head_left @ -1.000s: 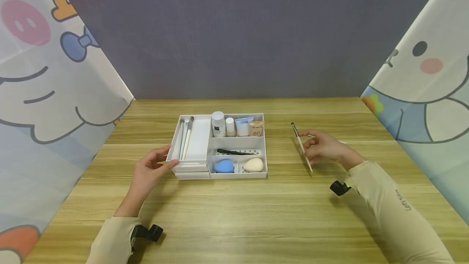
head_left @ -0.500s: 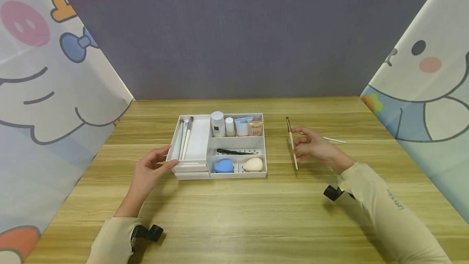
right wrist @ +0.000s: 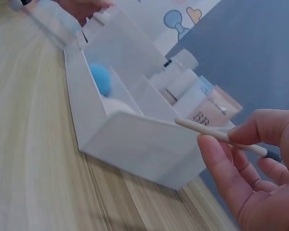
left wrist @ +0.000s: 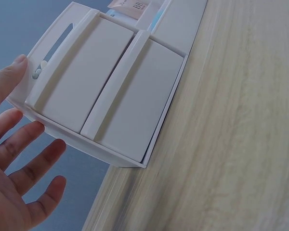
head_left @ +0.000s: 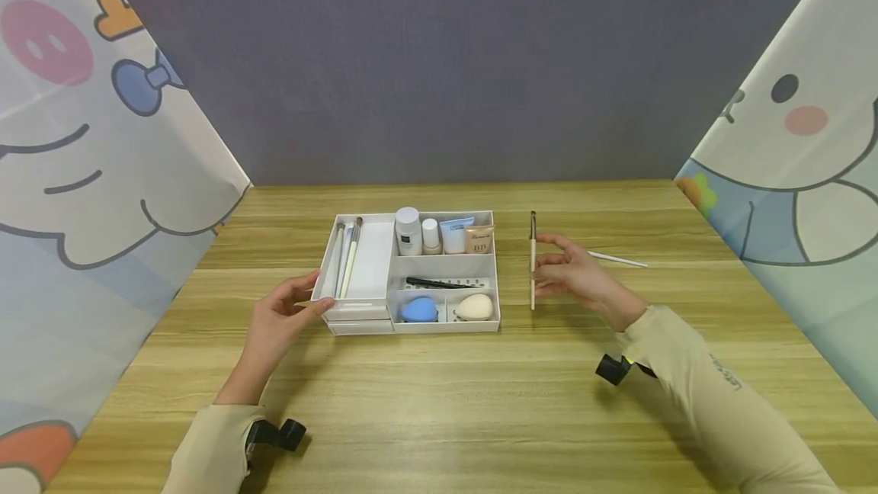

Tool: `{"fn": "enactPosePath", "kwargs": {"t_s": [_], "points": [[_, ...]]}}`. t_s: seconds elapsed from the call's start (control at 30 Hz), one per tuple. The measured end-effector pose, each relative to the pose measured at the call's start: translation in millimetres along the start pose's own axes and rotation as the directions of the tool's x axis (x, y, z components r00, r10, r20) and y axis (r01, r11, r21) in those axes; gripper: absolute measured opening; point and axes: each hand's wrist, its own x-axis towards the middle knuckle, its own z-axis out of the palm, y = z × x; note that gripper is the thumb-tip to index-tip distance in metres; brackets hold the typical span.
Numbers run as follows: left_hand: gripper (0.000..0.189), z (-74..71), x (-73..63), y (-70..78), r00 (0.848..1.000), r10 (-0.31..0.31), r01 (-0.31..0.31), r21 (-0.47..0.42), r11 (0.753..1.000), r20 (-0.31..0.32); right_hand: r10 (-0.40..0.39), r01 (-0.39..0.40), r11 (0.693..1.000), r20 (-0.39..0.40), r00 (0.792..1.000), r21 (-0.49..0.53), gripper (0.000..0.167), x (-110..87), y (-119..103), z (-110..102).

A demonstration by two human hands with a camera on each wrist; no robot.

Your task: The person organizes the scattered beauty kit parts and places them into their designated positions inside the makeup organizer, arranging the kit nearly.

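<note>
A white makeup organizer (head_left: 446, 329) sits on the table. My left hand (head_left: 288, 315) is at its front left corner, thumb at the rim and fingers spread loosely along the left side, as the left wrist view shows beside the drawer fronts (left wrist: 94, 70). Several makeup brushes (head_left: 348, 258) lie in its left top tray. My right hand (head_left: 572, 277) pinches a slim makeup brush (head_left: 533, 265) between thumb and fingers, right of the organizer. Its dark bristle end points to the back. In the right wrist view the brush's pale handle (right wrist: 202, 128) overlaps the organizer's side wall.
The organizer holds a white bottle (head_left: 408, 238), a small bottle (head_left: 430, 236), tubes (head_left: 479, 240), a black slender item (head_left: 439, 284), and blue (head_left: 419, 310) and cream makeup sponges (head_left: 475, 308). A thin white stick (head_left: 620, 259) lies behind my right hand. A grey panel (head_left: 459, 67) stands behind.
My right hand has moved left toward the organizer with the brush, which has turned from slanted to pointing straight back. The white stick behind it now shows more. My left hand has stayed put.
</note>
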Motion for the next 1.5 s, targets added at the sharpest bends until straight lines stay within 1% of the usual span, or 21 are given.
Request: {"fn": "enactPosePath", "kwargs": {"t_s": [0.4, 0.6, 0.77, 0.97, 1.17, 1.3, 1.5], "points": [[0.043, 0.7, 0.6, -1.6, 1.000, 0.028, -0.028, -0.023, 0.999, -0.011, -0.016, 0.015, 0.998, 0.027, 0.999, 0.055, 0.074, 5.4, -7, 18], [0.043, 0.9, -0.1, -1.0, 1.000, 0.023, -0.023, -0.029, 0.999, -0.010, -0.021, 0.019, 0.996, 0.021, 1.000, 0.083, 0.073, 12.1, -11, 32], [0.043, 1.1, 0.0, -0.3, 1.000, 0.015, -0.015, -0.025, 1.000, -0.010, -0.018, 0.016, 0.996, 0.022, 1.000, 0.086, 0.074, 16.9, -15, 44], [0.043, 1.5, 0.3, -0.4, 1.000, 0.012, -0.013, -0.038, 0.999, -0.007, -0.035, 0.030, 0.995, 0.048, 0.998, 0.099, 0.074, 21.1, -19, 55], [0.043, 1.6, 0.9, -0.7, 1.000, 0.028, -0.029, -0.050, 0.998, -0.008, -0.048, 0.039, 0.993, 0.076, 0.996, 0.112, 0.071, 24.9, -24, 69], [0.042, 1.4, 0.9, -1.1, 0.999, 0.031, -0.031, -0.046, 0.998, -0.010, -0.054, 0.046, 0.994, 0.084, 0.995, 0.102, 0.069, 28.3, -25, 77], [0.043, 0.9, 1.0, -1.9, 1.000, 0.028, -0.028, -0.034, 0.999, -0.011, -0.076, 0.064, 0.993, 0.116, 0.990, 0.100, 0.069, 33.4, -27, 89]]}}
